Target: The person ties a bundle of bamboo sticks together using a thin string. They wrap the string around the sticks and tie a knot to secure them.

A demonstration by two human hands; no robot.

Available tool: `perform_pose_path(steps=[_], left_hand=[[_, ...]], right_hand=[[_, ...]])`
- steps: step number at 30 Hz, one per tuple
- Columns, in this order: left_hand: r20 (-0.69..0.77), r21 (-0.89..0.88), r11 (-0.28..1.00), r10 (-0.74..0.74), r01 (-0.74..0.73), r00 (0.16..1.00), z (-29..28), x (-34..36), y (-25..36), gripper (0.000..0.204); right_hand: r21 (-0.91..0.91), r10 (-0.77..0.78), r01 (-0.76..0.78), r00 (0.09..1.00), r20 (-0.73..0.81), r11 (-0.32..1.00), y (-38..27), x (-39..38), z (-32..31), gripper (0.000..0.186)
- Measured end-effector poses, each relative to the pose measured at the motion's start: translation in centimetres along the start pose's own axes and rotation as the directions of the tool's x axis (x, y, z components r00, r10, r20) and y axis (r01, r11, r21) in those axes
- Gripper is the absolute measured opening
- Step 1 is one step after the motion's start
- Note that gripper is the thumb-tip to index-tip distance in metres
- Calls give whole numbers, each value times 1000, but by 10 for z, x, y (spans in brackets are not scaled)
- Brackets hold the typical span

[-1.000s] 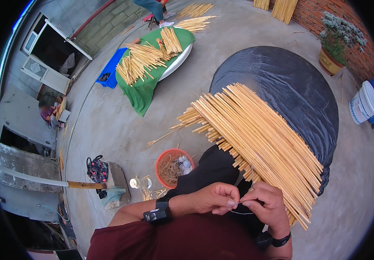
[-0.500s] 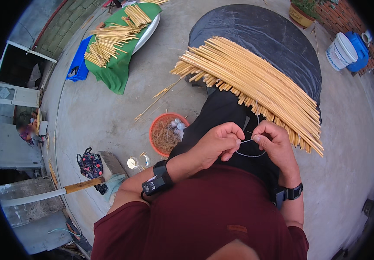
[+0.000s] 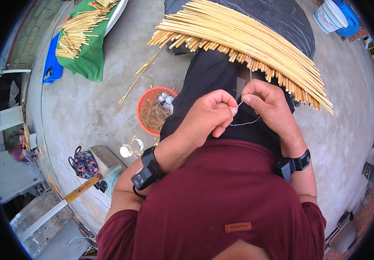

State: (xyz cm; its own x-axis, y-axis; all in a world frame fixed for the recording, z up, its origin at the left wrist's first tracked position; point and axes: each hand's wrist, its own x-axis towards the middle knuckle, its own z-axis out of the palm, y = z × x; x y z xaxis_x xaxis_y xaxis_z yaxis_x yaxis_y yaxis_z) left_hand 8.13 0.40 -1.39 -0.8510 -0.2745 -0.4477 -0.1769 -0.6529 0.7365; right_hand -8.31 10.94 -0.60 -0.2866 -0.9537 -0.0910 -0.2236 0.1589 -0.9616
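Just above my lap, my left hand [image 3: 211, 113] and my right hand [image 3: 265, 100] face each other with fingertips close together. Each pinches part of a thin pale string [image 3: 248, 122], which hangs in a loop beneath them. A strand also runs from my right hand up to a row of straw-coloured stalks [image 3: 243, 37]. Those stalks lie side by side beyond my hands, cut ends toward me. A very fine dark line sticks out by my right fingertips; whether it is a needle or a thread end I cannot make out.
A black-covered round surface [image 3: 297, 30] supports the stalks. At my left stands an orange basket [image 3: 140, 108] with tangled fibre. Farther left, more stalks lie on green cloth [image 3: 92, 65] by a blue crate [image 3: 52, 69]. A white bucket [image 3: 329, 18] stands far right.
The whole view has shifted, so the stalks and basket sit higher in the picture. Both hands keep their pinch on the string, still close together.
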Motion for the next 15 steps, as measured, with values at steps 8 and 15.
perform_pose_path(steps=[8, 15], left_hand=[[-84, -19, 1000, -1, 0, 996, 10, 6, 9, 3], [-71, -28, 1000, 7, -9, 997, 22, 6, 19, 4]], right_hand=[[46, -135, 148, 967, -216, 988, -5, -3, -10, 4], [-157, -132, 113, 984, -118, 981, -27, -32, -30, 24]])
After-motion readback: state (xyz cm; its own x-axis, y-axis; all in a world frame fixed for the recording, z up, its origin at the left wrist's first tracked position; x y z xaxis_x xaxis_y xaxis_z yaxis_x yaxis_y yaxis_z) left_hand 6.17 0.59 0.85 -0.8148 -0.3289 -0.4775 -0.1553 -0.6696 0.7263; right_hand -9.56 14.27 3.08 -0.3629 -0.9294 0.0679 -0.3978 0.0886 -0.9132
